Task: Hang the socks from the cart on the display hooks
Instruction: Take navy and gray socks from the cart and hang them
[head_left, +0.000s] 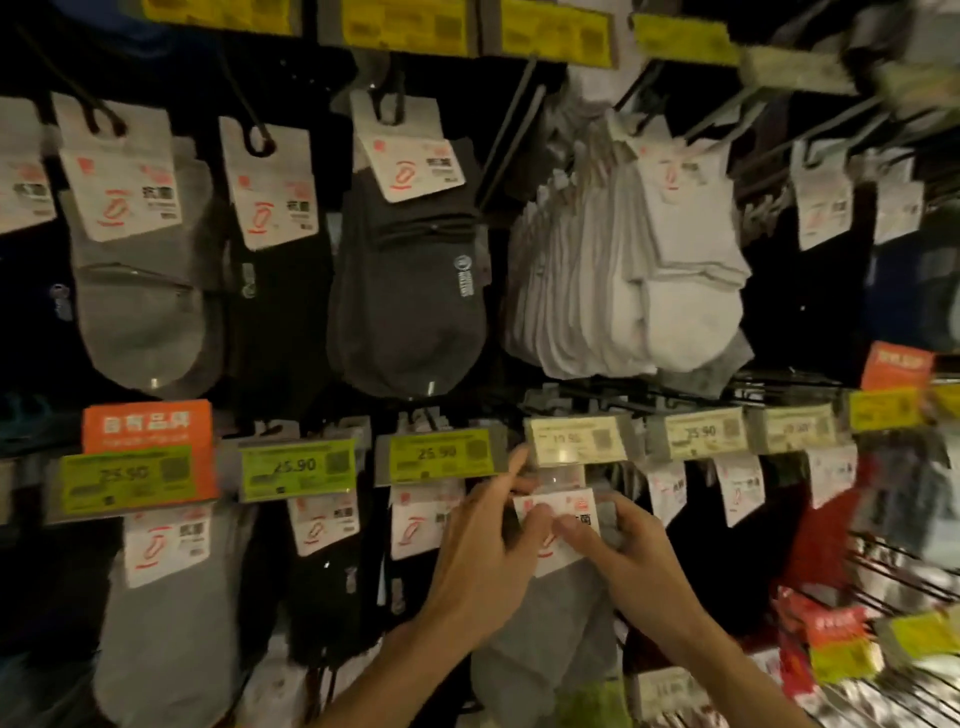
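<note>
A pack of light grey socks (550, 639) with a white header card (571, 512) hangs between my hands, just below a pale price tag (576, 439) on the lower row of hooks. My left hand (483, 551) pinches the card's left side, its index finger reaching up to the tag. My right hand (623, 551) grips the card's right side with thumb on the front. The hook behind the tag is hidden, so I cannot tell whether the card is on it.
Filled hooks surround the spot: dark grey socks (410, 291) and white socks (639, 280) above, grey socks (166, 623) at lower left, red socks (826, 530) to the right. A wire basket (904, 597) juts out at lower right.
</note>
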